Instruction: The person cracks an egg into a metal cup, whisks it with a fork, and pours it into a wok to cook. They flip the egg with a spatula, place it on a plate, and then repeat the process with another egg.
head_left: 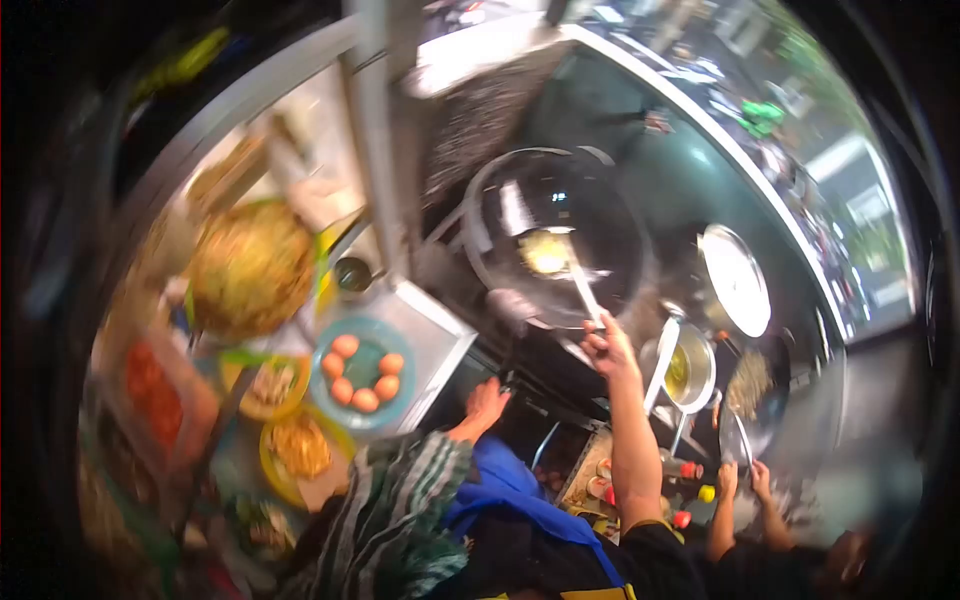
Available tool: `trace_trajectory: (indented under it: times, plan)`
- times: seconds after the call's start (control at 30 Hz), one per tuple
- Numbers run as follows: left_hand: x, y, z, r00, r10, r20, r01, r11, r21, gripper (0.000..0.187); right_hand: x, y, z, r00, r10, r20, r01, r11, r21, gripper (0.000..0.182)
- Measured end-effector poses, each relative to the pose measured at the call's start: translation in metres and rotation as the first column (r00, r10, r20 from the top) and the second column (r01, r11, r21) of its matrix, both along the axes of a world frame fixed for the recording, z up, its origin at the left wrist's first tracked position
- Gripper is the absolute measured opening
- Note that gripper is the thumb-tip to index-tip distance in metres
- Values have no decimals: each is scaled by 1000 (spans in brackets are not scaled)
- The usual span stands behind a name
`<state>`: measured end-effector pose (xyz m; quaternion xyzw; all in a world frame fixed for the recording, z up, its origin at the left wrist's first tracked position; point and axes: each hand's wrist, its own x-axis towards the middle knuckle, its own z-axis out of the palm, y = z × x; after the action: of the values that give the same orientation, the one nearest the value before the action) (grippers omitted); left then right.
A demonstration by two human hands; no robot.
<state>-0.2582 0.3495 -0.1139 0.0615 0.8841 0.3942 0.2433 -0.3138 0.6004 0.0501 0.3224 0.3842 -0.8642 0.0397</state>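
Note:
A dark round wok (pixel 625 220) sits on the stove ahead of me, with a small yellow mass that looks like egg (pixel 545 252) in it. My right hand (pixel 612 350) is closed around the handle of a spatula (pixel 582 285), whose far end reaches that mass. Closer to my body, my left hand (pixel 487 403) has its fingers closed at the end of a dark handle (pixel 511 360) that runs towards the wok. Motion blur softens the handle's upper part. A blue plate (pixel 325 400) with several brown eggs (pixel 365 400) stands left of this hand.
Left are a large basket of food (pixel 252 268), yellow bowls (pixel 268 470) and a tub of orange-red food (pixel 155 395). Right are a pot of yellowish liquid (pixel 688 370), a shiny lid (pixel 737 280), bottles (pixel 685 468) and another person's hands (pixel 745 482) at a second pan (pixel 770 400).

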Motion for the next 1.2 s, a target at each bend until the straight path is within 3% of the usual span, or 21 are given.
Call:
trace_trajectory:
  times: [0.07, 0.3, 0.33, 0.37, 0.43, 0.47, 0.5, 0.67, 0.73, 0.77, 0.8, 0.83, 0.87, 0.93, 0.97, 1.0, 1.03, 1.1, 1.13, 1.17, 1.2]
  plan:
    - [5, -1, -1, 998, 49, -31, -48, 998, 28, 38, 5, 8, -11, 998, 47, -29, -48, 998, -31, 28]
    - [13, 6, -22, 988, 88, -124, -86, 996, 15, 41, 12, -20, 10, 990, 95, 103, -124, 935, 331, 38]
    - [12, 6, -21, 990, 85, -115, -84, 996, 8, 41, 17, -22, 8, 968, 216, 123, -245, 741, 625, 43]
    - [12, 6, -21, 990, 79, -116, -78, 997, 9, 41, 21, -23, 8, 930, 317, 184, -317, 444, 838, 48]
    - [11, 4, -18, 994, 41, -98, -40, 999, 8, 50, 24, -45, 29, 902, 282, 326, -392, 221, 893, 55]
    - [9, 6, -16, 995, 68, -69, -66, 997, 27, 34, 26, -34, 13, 900, 312, 303, -350, 107, 931, 56]
    - [9, 6, -17, 996, 58, -73, -56, 998, 27, 34, 26, -33, 8, 896, 342, 284, -300, -7, 954, 56]
    - [3, 9, -17, 992, -41, -115, 42, 999, 6, 28, 40, -38, 0, 916, 332, 223, -205, -90, 975, 52]
    - [3, 12, -35, 981, -91, -171, 90, 996, -14, 28, 42, -47, 12, 934, 344, 93, 32, -341, 940, 41]
    - [5, 15, -46, 965, -140, -223, 135, 990, -34, 28, 43, -55, 21, 933, 346, 96, 29, -340, 940, 41]
    - [7, 16, -50, 966, -138, -217, 134, 990, -34, 28, 42, -73, 39, 938, 340, 60, 7, -193, 981, 36]
    - [12, 17, -52, 939, -118, -324, 109, 993, -46, 27, 42, -92, 52, 945, 327, 27, -15, -39, 999, 31]
    - [17, 15, -47, 900, -99, -426, 84, 995, -54, 26, 41, -110, 56, 923, 385, -21, 8, 35, 999, 23]
    - [15, 8, -28, 935, -112, -336, 101, 994, -52, 31, 33, -143, 58, 799, 600, -32, -37, 102, 994, 14]
    - [13, 3, -15, 960, -127, -250, 118, 992, -49, 37, 28, -165, 59, 756, 654, 36, -165, 137, 977, 13]
    - [16, -9, -2, 977, -115, -177, 128, 989, 68, 41, 22, -180, 46, 670, 737, 84, -215, 85, 973, 13]
    - [23, -21, 9, 978, -142, -155, 147, 989, 18, 32, 13, -194, 18, 561, 827, 35, -132, 48, 990, 12]
    - [21, -66, 80, 982, -182, 49, 174, 975, 139, 23, -7, -238, 10, 383, 911, 154, -81, -132, 988, 24]
    - [32, -87, 84, 994, -59, -97, 81, 964, 251, 21, -15, -256, -10, 318, 945, 79, 69, -106, 992, 35]
    - [43, -110, 86, 971, 82, -225, 8, 929, 370, 20, -23, -275, -29, 285, 949, 138, 138, -183, 973, 36]
    - [47, -132, 100, 915, 207, -346, -69, 927, 370, 17, -26, -291, -41, 243, 953, 179, 191, -228, 955, 35]
